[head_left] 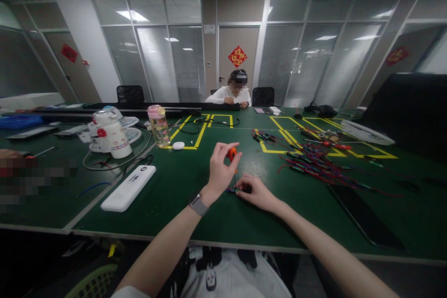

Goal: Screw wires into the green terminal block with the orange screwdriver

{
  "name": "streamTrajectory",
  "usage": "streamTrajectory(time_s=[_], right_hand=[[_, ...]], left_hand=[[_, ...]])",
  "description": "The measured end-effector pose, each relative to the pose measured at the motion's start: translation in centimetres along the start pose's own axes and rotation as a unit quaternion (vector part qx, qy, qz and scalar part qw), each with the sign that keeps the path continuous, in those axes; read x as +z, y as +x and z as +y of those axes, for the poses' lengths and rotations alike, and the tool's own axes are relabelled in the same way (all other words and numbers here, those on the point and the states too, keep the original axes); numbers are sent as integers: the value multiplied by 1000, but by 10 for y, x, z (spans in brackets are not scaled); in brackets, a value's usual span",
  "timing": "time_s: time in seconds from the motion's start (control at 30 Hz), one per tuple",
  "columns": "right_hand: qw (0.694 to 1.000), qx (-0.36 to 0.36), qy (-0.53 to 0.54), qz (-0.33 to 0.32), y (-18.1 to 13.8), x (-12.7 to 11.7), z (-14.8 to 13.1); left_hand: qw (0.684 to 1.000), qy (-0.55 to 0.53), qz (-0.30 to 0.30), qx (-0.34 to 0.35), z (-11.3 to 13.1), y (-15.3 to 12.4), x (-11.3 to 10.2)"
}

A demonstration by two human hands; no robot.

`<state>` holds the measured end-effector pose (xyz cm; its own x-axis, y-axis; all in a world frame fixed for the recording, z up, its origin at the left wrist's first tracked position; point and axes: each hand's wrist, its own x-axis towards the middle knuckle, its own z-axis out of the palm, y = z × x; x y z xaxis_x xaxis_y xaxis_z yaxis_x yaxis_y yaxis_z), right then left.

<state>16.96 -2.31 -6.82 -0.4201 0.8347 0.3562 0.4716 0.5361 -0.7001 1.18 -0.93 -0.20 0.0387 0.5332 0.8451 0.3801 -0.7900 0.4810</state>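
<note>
My left hand (220,167) is closed around the orange handle of a screwdriver (233,153), which stands upright with its thin shaft pointing down. The shaft's lower end meets a small green circuit board (231,190) lying on the table. Pinched against the board's right side are the fingertips of my right hand (257,191), which rests low on the table. My fingers partly cover the board, so its details are too small to make out. To the right lies a loose heap of red and dark wires with small boards (314,163).
On the green table (195,223) lie a white power bank (129,188), a white earbud case (178,145) and a flat black slab (366,216). A pink-lidded bottle (159,125) and a white bottle (117,135) stand left. Another person (228,93) sits opposite.
</note>
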Motion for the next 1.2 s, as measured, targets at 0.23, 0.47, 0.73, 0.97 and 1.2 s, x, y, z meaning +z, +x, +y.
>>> streamTrajectory(time_s=[0.23, 0.47, 0.73, 0.97, 1.2], right_hand=[[1000, -3, -7, -5, 0, 0, 0], [1000, -6, -13, -5, 0, 0, 0], [1000, -4, -7, -4, 0, 0, -1], [1000, -1, -13, -3, 0, 0, -1], [1000, 0, -11, -5, 0, -1, -1]], left_hand=[[999, -13, -31, 6, 2, -2, -1], [999, -26, -35, -2, 1, -2, -1], [998, -51, -39, -9, 1, -2, 0], [1000, -3, -10, 8, 1, 0, -1], [999, -15, -29, 9, 3, -1, -2]])
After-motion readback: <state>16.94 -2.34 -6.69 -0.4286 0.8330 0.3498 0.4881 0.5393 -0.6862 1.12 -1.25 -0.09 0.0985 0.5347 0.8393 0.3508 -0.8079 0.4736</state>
